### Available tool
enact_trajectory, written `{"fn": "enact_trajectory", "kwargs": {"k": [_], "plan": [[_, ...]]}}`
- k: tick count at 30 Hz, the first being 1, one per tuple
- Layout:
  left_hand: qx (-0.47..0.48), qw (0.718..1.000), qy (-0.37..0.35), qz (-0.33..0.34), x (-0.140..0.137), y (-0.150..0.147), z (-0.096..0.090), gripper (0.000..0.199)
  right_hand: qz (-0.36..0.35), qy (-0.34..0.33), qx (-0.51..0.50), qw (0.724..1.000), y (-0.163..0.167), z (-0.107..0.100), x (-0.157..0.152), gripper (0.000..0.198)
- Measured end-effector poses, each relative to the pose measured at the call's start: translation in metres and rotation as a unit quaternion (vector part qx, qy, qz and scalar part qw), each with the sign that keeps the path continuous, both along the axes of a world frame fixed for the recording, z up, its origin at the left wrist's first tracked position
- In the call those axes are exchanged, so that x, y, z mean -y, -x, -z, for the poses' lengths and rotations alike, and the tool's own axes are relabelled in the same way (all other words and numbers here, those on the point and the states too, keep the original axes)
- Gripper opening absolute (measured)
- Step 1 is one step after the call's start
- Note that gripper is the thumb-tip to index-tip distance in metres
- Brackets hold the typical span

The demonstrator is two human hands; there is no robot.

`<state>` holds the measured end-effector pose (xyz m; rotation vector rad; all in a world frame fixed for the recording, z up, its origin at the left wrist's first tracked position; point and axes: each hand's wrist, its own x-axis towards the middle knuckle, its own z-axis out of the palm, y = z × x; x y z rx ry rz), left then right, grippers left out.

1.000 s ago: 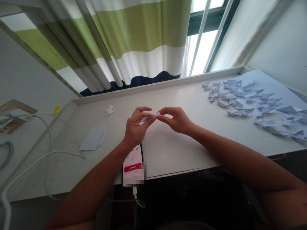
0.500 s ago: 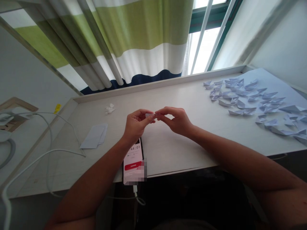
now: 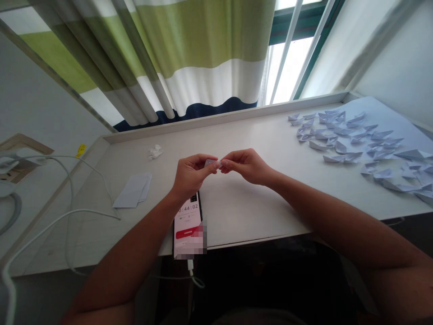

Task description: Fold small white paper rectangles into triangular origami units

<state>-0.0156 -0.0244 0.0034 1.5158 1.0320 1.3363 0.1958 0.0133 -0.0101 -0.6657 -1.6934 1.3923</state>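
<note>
Between my two hands, above the middle of the white desk, is a small piece of folded white paper (image 3: 211, 163). My left hand (image 3: 191, 174) pinches its left part with thumb and fingers. At its right end the thumb and fingertips of my right hand (image 3: 246, 166) are closed on the paper. Fingers cover much of it, so its full shape is hidden. Many folded paper boats (image 3: 343, 157) lie at the right of the desk. A few flat sheets of white paper (image 3: 130, 192) rest to the left of my left hand.
A phone (image 3: 187, 225) with a lit timer screen lies under my left wrist at the desk's (image 3: 250, 216) front edge, a charging cable (image 3: 191, 265) plugged in. Crumpled tissue (image 3: 155, 152) sits at the back left. White cords (image 3: 67, 216) cross the left side. A curtain (image 3: 203, 40) hangs behind.
My right hand's fingers have drawn closer together, narrowing the gap inside the pinch. The paper has tilted slightly and shows more of its face.
</note>
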Motion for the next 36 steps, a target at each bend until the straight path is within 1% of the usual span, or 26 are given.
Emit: {"fn": "enact_trajectory", "kwargs": {"k": [3,6,10,13,15,17,20,25,30,33,36], "plan": [[-0.011,1.000,0.002,0.002,0.001,-0.001,0.000,0.027,-0.002,-0.030,0.021,0.999,-0.002,-0.002,0.002,0.042],[-0.021,1.000,-0.005,0.001,0.003,-0.002,-0.002,0.034,0.002,-0.046,0.018,0.999,-0.004,-0.006,0.004,0.039],[-0.040,0.995,-0.077,-0.039,0.002,0.000,-0.004,0.041,0.040,-0.056,-0.014,0.998,-0.005,-0.006,0.000,0.036],[-0.064,0.988,-0.127,-0.068,0.001,0.003,-0.003,0.034,0.080,-0.057,-0.043,0.994,-0.006,-0.005,-0.005,0.035],[-0.072,0.985,-0.134,-0.080,0.000,0.004,-0.002,0.027,0.095,-0.055,-0.050,0.993,-0.006,-0.004,-0.007,0.036],[-0.062,0.988,-0.112,-0.087,0.000,0.004,0.000,0.024,0.102,-0.054,-0.050,0.992,-0.006,-0.003,-0.007,0.038],[-0.017,0.994,-0.061,-0.088,-0.001,0.002,0.001,0.027,0.101,-0.060,-0.048,0.992,-0.005,-0.003,-0.006,0.039],[0.040,0.993,-0.015,-0.106,-0.002,0.000,0.000,0.029,0.100,-0.062,-0.037,0.992,-0.003,-0.001,-0.005,0.040],[0.045,0.994,0.007,-0.103,-0.007,0.002,0.003,0.028,0.084,-0.068,-0.028,0.994,-0.003,0.001,-0.006,0.040],[0.046,0.995,0.027,-0.085,-0.009,0.003,0.006,0.032,0.080,-0.068,-0.030,0.994,-0.001,0.003,-0.006,0.040],[0.035,0.995,0.038,-0.081,-0.008,0.003,0.007,0.038,0.079,-0.062,-0.037,0.994,0.000,0.004,-0.005,0.041]]}}
